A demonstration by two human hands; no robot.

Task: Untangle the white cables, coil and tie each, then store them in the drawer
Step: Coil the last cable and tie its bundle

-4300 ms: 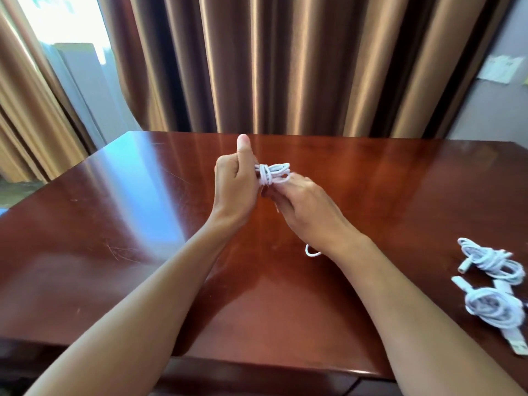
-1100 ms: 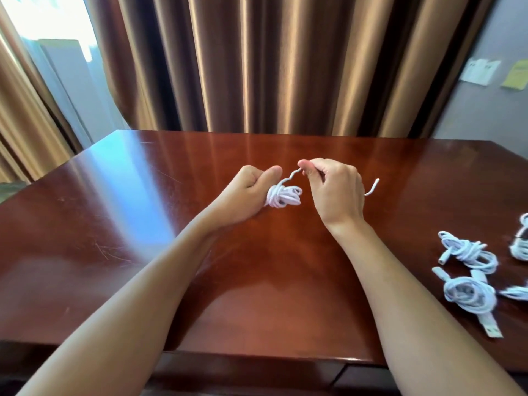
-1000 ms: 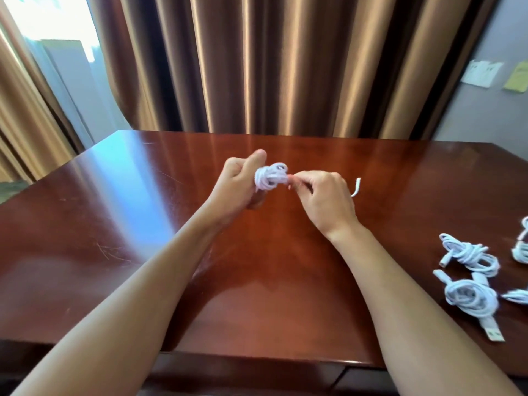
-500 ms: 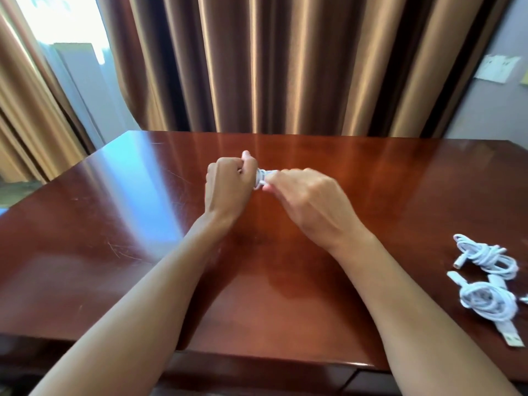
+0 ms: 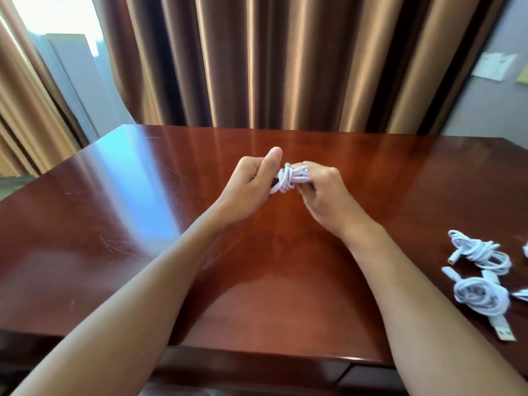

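Both hands curled on the small cable bundle (image 5: 290,180) held between them above the tabletop (image 5: 114,195) — left hand (image 5: 251,184), right hand (image 5: 323,192) — risk: loose wrap springs open if the pinch slackens.

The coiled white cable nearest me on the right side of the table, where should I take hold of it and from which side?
Grip the coiled cable across its round bundle of loops, coming from above. It lies flat on the table with the bundle uppermost, and both plug ends stick out loose, so pinching a plug would probably let the coil dangle.
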